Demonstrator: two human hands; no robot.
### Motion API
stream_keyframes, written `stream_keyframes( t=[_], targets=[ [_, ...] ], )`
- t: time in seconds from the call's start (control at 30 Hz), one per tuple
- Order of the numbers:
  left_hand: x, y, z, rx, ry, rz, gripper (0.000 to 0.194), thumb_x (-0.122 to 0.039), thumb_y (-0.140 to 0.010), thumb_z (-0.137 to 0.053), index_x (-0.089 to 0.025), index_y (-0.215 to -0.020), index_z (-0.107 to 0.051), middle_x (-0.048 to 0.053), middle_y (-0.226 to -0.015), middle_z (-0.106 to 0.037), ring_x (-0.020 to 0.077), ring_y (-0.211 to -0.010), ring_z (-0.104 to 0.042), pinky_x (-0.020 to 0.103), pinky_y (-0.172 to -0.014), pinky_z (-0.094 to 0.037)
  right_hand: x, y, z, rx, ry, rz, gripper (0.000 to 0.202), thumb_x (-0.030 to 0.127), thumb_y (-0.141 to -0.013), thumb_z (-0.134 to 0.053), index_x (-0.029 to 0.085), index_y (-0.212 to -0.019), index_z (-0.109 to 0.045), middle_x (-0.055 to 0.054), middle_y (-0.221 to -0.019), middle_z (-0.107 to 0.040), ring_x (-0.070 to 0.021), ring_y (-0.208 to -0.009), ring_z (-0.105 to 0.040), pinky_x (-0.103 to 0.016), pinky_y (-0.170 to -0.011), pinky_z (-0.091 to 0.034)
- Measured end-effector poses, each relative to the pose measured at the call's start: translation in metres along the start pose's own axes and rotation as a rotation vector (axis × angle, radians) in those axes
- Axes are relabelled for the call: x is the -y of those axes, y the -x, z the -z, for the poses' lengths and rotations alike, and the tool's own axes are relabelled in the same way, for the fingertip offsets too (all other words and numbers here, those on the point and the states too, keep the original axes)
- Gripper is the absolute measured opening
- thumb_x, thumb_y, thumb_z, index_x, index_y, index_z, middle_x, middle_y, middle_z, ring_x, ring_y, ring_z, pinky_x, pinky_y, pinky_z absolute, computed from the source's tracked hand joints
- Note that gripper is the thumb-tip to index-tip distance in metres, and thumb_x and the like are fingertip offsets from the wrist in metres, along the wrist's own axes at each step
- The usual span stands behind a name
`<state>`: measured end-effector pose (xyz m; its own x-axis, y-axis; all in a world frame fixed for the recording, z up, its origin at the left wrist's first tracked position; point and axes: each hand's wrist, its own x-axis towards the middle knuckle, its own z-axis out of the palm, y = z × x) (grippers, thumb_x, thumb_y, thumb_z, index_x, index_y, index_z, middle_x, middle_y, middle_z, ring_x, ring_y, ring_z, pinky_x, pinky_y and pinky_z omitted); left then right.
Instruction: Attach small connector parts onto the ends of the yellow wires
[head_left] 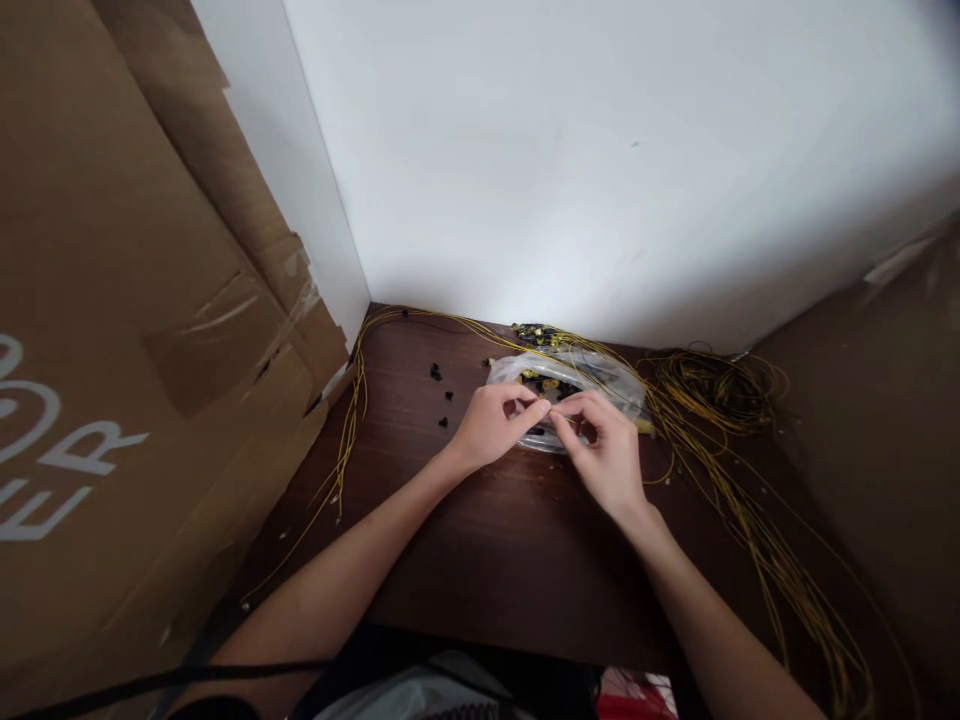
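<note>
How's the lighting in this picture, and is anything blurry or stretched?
Head view: the white wall is bright, with a soft shadow across its lower right; head view: the cardboard on the left looks stretched toward the edge, likely from a wide lens; head view: fine detail between the left hand and right hand is too small and soft to make out.

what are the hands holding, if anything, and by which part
Cannot be told: left hand and right hand pinch close together; anything between them is too indistinct.
</note>
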<state>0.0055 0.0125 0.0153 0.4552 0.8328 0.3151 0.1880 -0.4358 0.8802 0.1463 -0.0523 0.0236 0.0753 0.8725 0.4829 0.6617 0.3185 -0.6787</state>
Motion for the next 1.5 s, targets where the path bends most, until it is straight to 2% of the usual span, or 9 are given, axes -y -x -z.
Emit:
stream_keyframes(
  t=[0.23,0.43,0.57,0.67,0.83,0.93,1.03,1.27,1.5],
  targets=[
    [-0.001,-0.001,0.000,0.066,0.178,0.079,0.018,-0.024,-0.076,-0.056,-0.013,-0.064,-0.063,0.001,-0.060,-0.056,0.0088,-0.054,-0.043,0.023,-0.052,-0.032,0.002,0.001,-0.001,-0.017,-0.010,0.031,0.015,0.029,-0.084,-0.050,0.020,-0.076,-0.060,-0.004,-0.079,-0.058,-0.0158,-0.067,-0.052,-0.028,-0.057,-0.042],
    [-0.007,0.000,0.003,0.283,0.671,0.324,0.021,-0.032,-0.076,-0.058,-0.013,-0.066,-0.055,-0.002,-0.058,-0.042,0.0030,-0.045,-0.026,0.020,-0.041,-0.015,0.005,0.003,0.000,-0.075,-0.075,0.085,0.011,0.024,-0.083,-0.052,0.020,-0.078,-0.062,-0.005,-0.082,-0.058,-0.0168,-0.072,-0.054,-0.029,-0.060,-0.044],
    [-0.009,0.001,0.001,0.359,0.844,0.370,0.025,-0.036,-0.075,-0.059,-0.014,-0.064,-0.052,-0.002,-0.060,-0.039,0.0034,-0.046,-0.025,0.020,-0.040,-0.015,0.005,0.004,0.001,-0.113,-0.114,0.113,0.009,0.023,-0.081,-0.055,0.021,-0.079,-0.063,-0.005,-0.083,-0.059,-0.0177,-0.075,-0.056,-0.031,-0.065,-0.045],
    [-0.008,0.000,0.002,0.320,0.686,0.298,0.024,-0.037,-0.078,-0.056,-0.015,-0.068,-0.053,-0.002,-0.058,-0.040,0.0042,-0.045,-0.027,0.021,-0.041,-0.018,0.004,0.002,0.002,-0.082,-0.181,0.030,0.008,0.025,-0.080,-0.057,0.020,-0.077,-0.063,-0.005,-0.081,-0.059,-0.0171,-0.074,-0.055,-0.029,-0.063,-0.044],
    [-0.007,-0.003,0.010,0.187,0.203,0.024,0.019,-0.029,-0.081,-0.050,-0.014,-0.072,-0.059,0.001,-0.065,-0.053,0.0082,-0.055,-0.041,0.023,-0.053,-0.033,-0.001,-0.005,0.003,0.071,-0.385,-0.240,0.023,0.035,-0.081,-0.054,0.017,-0.069,-0.063,-0.001,-0.066,-0.056,-0.0120,-0.059,-0.048,-0.026,-0.058,-0.039],
    [-0.008,-0.003,0.014,0.184,0.022,-0.113,0.021,-0.024,-0.084,-0.045,-0.014,-0.074,-0.061,0.002,-0.073,-0.057,0.0109,-0.065,-0.046,0.024,-0.060,-0.036,-0.004,-0.006,0.004,0.195,-0.522,-0.409,0.025,0.038,-0.079,-0.056,0.015,-0.070,-0.064,0.000,-0.062,-0.056,-0.0083,-0.051,-0.039,-0.023,-0.049,-0.032],
    [-0.009,-0.002,0.016,0.182,-0.070,-0.195,0.022,-0.021,-0.085,-0.043,-0.014,-0.072,-0.060,0.002,-0.074,-0.056,0.0117,-0.069,-0.047,0.024,-0.064,-0.037,-0.006,-0.006,0.004,0.276,-0.639,-0.492,0.022,0.036,-0.075,-0.060,0.015,-0.071,-0.065,0.000,-0.065,-0.058,-0.0073,-0.051,-0.038,-0.022,-0.047,-0.028],
    [-0.005,-0.001,0.014,0.161,-0.171,-0.262,0.019,-0.020,-0.087,-0.042,-0.014,-0.075,-0.056,0.002,-0.077,-0.054,0.0116,-0.070,-0.048,0.024,-0.066,-0.038,-0.009,-0.006,0.003,0.300,-0.666,-0.542,0.016,0.030,-0.067,-0.067,0.015,-0.072,-0.066,-0.001,-0.068,-0.061,-0.0094,-0.058,-0.047,-0.022,-0.053,-0.035],
    [-0.004,0.002,0.013,0.194,-0.387,-0.278,0.016,-0.022,-0.088,-0.040,-0.015,-0.081,-0.052,0.003,-0.084,-0.055,0.0127,-0.074,-0.050,0.025,-0.066,-0.039,-0.013,-0.005,0.000,0.203,-0.481,-0.406,0.017,0.032,-0.068,-0.065,0.015,-0.070,-0.064,0.000,-0.064,-0.060,-0.0120,-0.060,-0.050,-0.026,-0.061,-0.039]
  ],
)
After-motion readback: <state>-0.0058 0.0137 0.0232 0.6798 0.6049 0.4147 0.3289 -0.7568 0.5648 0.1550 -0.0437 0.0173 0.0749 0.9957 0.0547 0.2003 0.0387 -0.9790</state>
